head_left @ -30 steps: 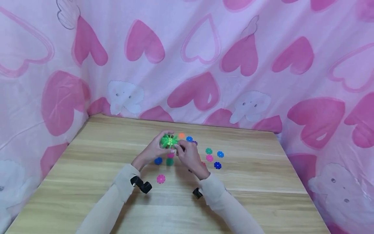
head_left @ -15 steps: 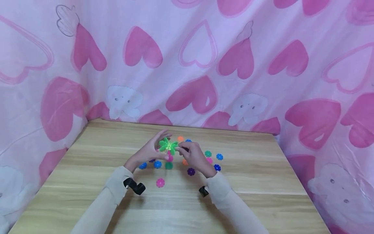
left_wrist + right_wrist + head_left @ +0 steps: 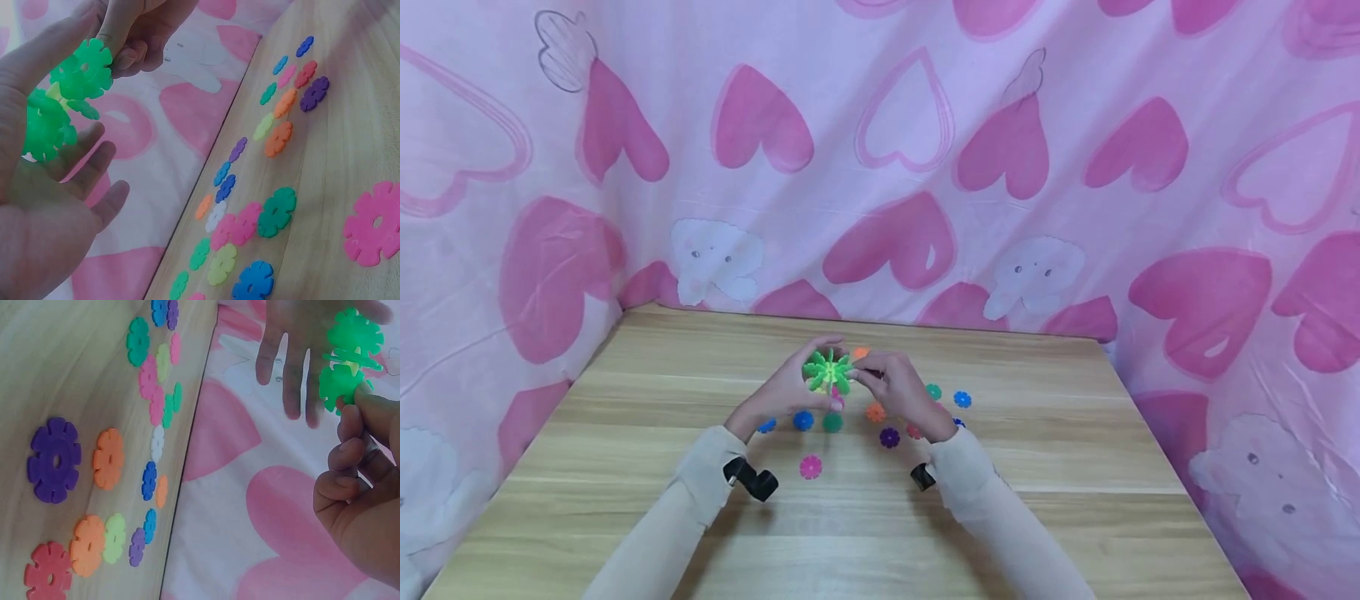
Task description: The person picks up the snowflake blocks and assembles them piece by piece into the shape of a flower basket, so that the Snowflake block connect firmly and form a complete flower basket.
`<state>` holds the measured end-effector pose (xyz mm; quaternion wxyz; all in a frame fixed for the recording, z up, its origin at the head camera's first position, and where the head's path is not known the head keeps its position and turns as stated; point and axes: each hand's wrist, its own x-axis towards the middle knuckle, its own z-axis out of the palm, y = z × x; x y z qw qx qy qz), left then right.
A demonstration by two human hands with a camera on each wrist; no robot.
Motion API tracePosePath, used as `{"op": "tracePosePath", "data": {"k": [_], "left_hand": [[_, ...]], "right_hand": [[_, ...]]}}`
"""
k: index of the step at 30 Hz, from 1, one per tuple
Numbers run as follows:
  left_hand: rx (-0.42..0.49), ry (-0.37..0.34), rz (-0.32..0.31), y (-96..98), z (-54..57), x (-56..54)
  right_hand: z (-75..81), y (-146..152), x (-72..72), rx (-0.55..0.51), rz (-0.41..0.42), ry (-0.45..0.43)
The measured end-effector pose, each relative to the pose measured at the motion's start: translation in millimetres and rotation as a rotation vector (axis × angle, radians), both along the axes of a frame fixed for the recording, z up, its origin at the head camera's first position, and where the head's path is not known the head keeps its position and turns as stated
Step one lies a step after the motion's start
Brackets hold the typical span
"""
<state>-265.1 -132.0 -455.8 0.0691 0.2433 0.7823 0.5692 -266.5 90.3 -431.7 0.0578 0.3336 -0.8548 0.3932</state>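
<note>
A bright green cluster of notched snowflake discs (image 3: 830, 372), joined round a yellow-green middle piece, is up above the table. My right hand (image 3: 898, 387) pinches one edge of it between thumb and curled index finger, as the right wrist view shows. Around its other side is my left hand (image 3: 775, 387), thumb on one side and fingers stretched out on the other. In the left wrist view the cluster (image 3: 84, 69) overlaps the left palm and index finger, with the remaining fingers (image 3: 94, 169) spread loosely.
Several loose snowflake discs lie flat on the wooden table (image 3: 850, 542). Among them are a pink disc (image 3: 811, 467) nearest me, a purple disc (image 3: 890, 437), an orange disc (image 3: 876, 412) and a blue disc (image 3: 962, 399). A pink heart-patterned curtain (image 3: 887, 233) borders the table.
The green cluster has turned so its petals fan out evenly. Half a second ago the left hand opened wider and moved left; now it is back closer round the cluster. The right hand keeps its pinch.
</note>
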Motion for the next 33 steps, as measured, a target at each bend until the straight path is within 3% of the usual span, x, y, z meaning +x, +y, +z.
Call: {"op": "tracePosePath", "data": {"k": [7, 14, 19, 21, 23, 28, 33], "left_hand": [[0.000, -0.018, 0.064, 2.5, 3.2, 1.5], [0.037, -0.018, 0.107, 5.8, -0.5, 0.8], [0.052, -0.042, 0.149, -1.5, -1.5, -0.2], [0.051, -0.051, 0.178, -7.4, -2.1, -1.6], [0.045, -0.053, 0.204, -13.5, -2.9, -3.2], [0.045, -0.076, 0.227, -22.8, -3.7, -3.3], [0.062, -0.092, 0.218, -25.8, -3.8, 1.9]], "right_hand": [[4.5, -2, 0.1, -0.012, -0.018, 0.010], [4.5, -2, -1.8, -0.009, -0.020, 0.016], [1.5, 1, -7.6, -0.046, -0.089, -0.066], [-3.8, 1, -12.1, -0.036, -0.152, -0.108], [-12.4, -2, -16.1, 0.044, -0.199, -0.154], [-44.1, -23, -22.3, 0.312, -0.183, -0.279], [-66.1, -50, -24.1, 0.351, -0.272, -0.293]]}}
